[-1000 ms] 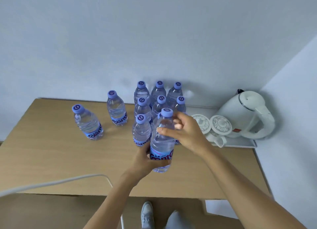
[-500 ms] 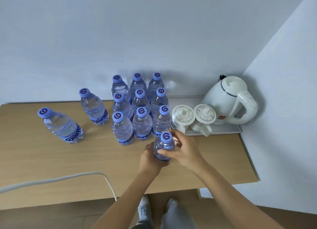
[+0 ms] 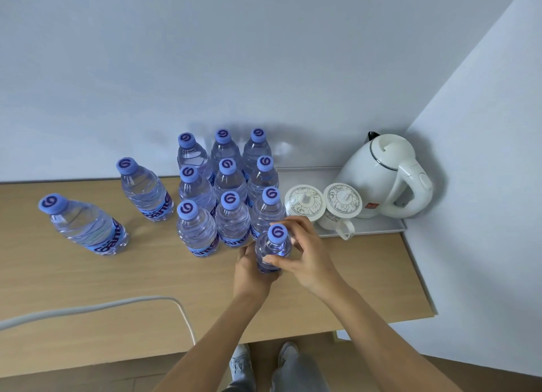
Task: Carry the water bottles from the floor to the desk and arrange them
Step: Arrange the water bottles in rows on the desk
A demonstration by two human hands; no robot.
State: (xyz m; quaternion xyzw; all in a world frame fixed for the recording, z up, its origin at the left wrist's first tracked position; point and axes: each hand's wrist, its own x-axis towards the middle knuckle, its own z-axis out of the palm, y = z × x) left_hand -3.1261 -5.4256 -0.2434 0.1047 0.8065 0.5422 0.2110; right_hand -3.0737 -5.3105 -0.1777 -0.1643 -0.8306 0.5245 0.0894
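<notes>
left hand (image 3: 252,270) and right hand (image 3: 305,258) both curl round one upright water bottle (image 3: 273,252) on the desk (image 3: 88,289), just before the three-by-three block of bottles (image 3: 228,192)

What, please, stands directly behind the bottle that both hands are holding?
Behind the held bottle stands the three-by-three block of bottles, its front-right bottle nearest. Their bases are mostly hidden.

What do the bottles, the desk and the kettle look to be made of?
The held bottle looks like thin clear plastic with ribbed walls and a matte blue cap. The desk seems to be light wood or laminate, showing faint grain. The kettle appears to be glossy white plastic with a metal rim band.
</notes>
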